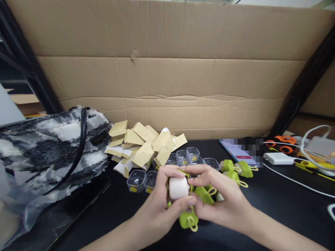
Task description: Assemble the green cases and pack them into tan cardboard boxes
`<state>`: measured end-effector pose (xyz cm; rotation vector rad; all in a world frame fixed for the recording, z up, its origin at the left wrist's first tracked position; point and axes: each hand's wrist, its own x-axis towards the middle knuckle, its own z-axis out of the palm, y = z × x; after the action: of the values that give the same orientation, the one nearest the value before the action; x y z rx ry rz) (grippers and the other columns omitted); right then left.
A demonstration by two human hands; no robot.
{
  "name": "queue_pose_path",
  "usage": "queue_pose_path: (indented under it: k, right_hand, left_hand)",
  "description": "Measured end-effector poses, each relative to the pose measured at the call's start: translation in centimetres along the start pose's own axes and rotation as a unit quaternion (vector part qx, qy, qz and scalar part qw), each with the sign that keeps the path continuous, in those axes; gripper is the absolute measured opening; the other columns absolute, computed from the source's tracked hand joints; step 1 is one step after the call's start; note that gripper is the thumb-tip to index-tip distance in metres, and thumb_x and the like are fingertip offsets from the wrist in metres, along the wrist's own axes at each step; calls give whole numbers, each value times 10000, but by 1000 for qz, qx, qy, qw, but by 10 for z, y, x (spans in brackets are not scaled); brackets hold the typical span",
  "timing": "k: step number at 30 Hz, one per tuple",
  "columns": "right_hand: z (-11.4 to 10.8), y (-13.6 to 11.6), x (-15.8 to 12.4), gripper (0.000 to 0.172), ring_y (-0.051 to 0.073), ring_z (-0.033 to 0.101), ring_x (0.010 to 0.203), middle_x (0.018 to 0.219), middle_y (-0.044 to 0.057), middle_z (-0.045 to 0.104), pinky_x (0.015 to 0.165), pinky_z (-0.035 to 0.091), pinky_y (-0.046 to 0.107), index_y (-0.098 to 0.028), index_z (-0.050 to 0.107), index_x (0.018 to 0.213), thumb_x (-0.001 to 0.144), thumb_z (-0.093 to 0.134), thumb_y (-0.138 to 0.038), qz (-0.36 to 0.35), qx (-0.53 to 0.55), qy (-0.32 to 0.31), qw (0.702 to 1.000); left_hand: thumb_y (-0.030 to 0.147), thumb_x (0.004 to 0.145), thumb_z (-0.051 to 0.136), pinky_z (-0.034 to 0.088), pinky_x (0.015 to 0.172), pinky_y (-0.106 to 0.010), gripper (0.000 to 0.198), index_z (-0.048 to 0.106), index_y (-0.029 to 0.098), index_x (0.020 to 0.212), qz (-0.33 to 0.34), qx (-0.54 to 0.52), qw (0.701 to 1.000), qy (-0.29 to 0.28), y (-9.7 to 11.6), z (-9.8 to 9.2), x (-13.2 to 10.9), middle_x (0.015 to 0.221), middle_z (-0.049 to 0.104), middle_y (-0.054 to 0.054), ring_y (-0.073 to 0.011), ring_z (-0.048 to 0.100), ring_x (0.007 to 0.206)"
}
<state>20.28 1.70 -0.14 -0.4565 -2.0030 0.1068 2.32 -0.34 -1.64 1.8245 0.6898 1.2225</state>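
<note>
Between both hands, low in the middle of the head view, is a small white rounded case [178,188] with some green showing around its far side. My left hand [160,200] wraps it from the left, thumb along its near edge. From the right, the fingertips and thumb of my right hand [225,195] pinch its side; the exact contact is partly hidden. Just below the hands lies a green piece with a yellow loop [188,219]. Another green piece [204,195] lies behind my right fingers, and several green-and-white ones [231,177] sit beyond that hand.
Several clear plastic boxes [136,179] with yellow stickers stand behind the hands. Opened yellow cartons [143,153] are heaped further back. A black-and-white bag [52,150] is at left. At right are a phone [237,151], a white charger [278,158], cables and orange-handled scissors [285,140]. Cardboard [178,76] walls the back.
</note>
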Motion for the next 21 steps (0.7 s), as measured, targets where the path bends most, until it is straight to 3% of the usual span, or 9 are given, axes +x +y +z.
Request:
queue_pose_path:
  k: [5, 9, 15, 21]
  right_hand:
    - [0, -1, -2, 262, 226, 716, 928, 1010, 92, 723, 748, 586, 323, -242, 559, 938, 735, 630, -93, 19, 16, 6, 1000]
    - [-3, 0, -1, 253, 208, 709, 939, 1023, 88, 719, 781, 577, 294, -232, 579, 953, 747, 643, -100, 21, 24, -17, 999]
    - [-10, 5, 3, 244, 187, 705, 917, 1023, 69, 712, 791, 575, 270, -228, 586, 951, 753, 636, -95, 22, 36, -49, 998]
    - [-13, 1, 2, 266, 201, 695, 939, 1056, 64, 698, 809, 577, 298, -244, 587, 978, 765, 650, -98, 47, 61, -55, 995]
  left_hand:
    - [289, 924, 597, 426, 659, -217, 243, 407, 328, 1071, -29, -39, 999, 5, -6, 0, -5, 1013, 441, 19, -111, 502, 789]
    - [296, 895, 638, 451, 649, -205, 210, 471, 302, 1020, -22, -77, 997, 13, -8, 2, -2, 977, 446, 26, -102, 503, 766]
    - [287, 834, 706, 487, 609, -222, 256, 490, 280, 972, -98, -172, 980, -4, -3, 5, 5, 819, 520, 56, -92, 577, 634]
    - [228, 747, 775, 424, 597, -201, 309, 518, 256, 917, -73, -150, 986, 12, 6, 1, 9, 838, 541, 41, -96, 501, 659]
